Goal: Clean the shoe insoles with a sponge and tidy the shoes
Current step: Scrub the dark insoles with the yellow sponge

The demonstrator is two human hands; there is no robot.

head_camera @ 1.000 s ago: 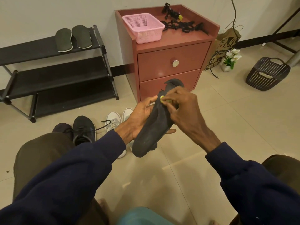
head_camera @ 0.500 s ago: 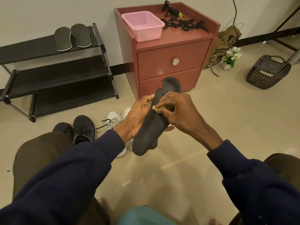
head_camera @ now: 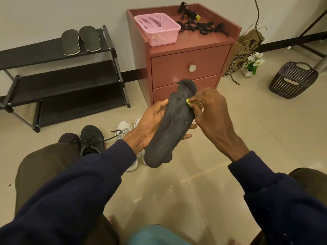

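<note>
- The left grip (head_camera: pixel 150 124), a bare hand, cradles a dark insole (head_camera: pixel 173 126) from beneath. Its thumb lies along the near edge and its fingertips show past the far edge.
- The insole is held in the air over the tiled floor, toe end up and away, tilted, and ragged at the top.
- The right grip (head_camera: pixel 212 112) has its fingers curled, pinching a small yellow-green sponge (head_camera: pixel 188 101) against the insole's upper right edge.
- A pair of black shoes (head_camera: pixel 92 138) and a pair of white shoes (head_camera: pixel 123 131) stand on the floor beyond the left sleeve.
- Two more insoles (head_camera: pixel 81 40) lie side by side on the top shelf of a black shoe rack (head_camera: pixel 62 85).
- A pink basket (head_camera: pixel 157 30) sits on a red drawer cabinet (head_camera: pixel 185 64).
</note>
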